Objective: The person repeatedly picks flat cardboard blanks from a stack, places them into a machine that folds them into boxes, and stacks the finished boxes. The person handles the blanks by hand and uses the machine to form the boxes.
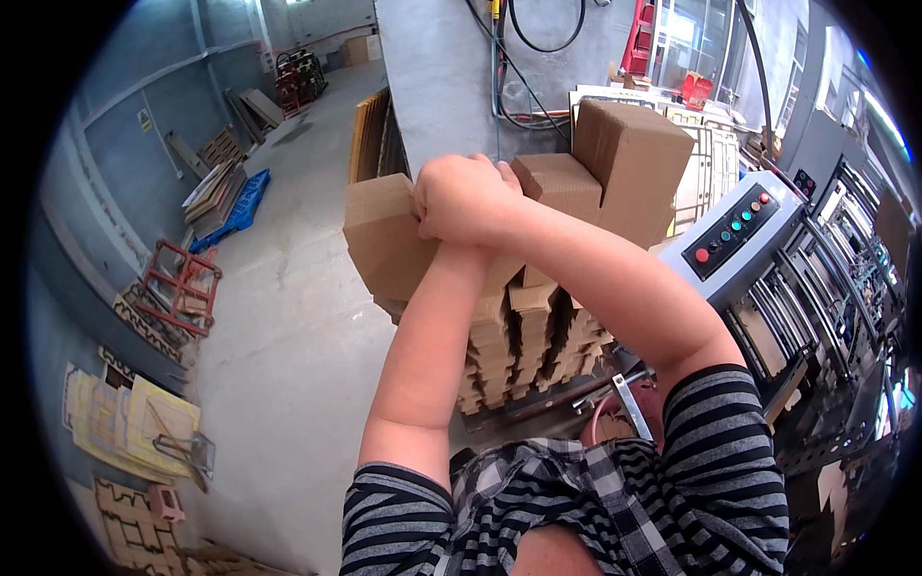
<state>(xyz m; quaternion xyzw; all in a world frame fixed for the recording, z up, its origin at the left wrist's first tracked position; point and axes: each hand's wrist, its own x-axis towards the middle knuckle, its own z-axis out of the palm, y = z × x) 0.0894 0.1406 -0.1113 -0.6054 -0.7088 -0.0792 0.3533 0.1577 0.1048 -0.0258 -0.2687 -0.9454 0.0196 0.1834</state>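
My right hand [463, 200] reaches across from the right, over my left wrist. Its fingers are curled at the edge of a bundle of brown cardboard blanks [382, 226]. My left hand [503, 175] is mostly hidden behind the right one; only some fingertips seem to show past it, so its grip cannot be made out. Just right of the hands stand a lower cardboard block [557, 178] and a taller cardboard block [634, 154]. Beneath them rises a pile of stacked cardboard [528, 331] with notched, uneven edges.
To the right is a machine with a grey control panel [735, 230] bearing coloured buttons. A pink bucket [605, 422] sits under the pile, near a metal bar [631, 408]. A red metal frame [182, 288] and boards on a blue pallet [235, 211] line the left wall.
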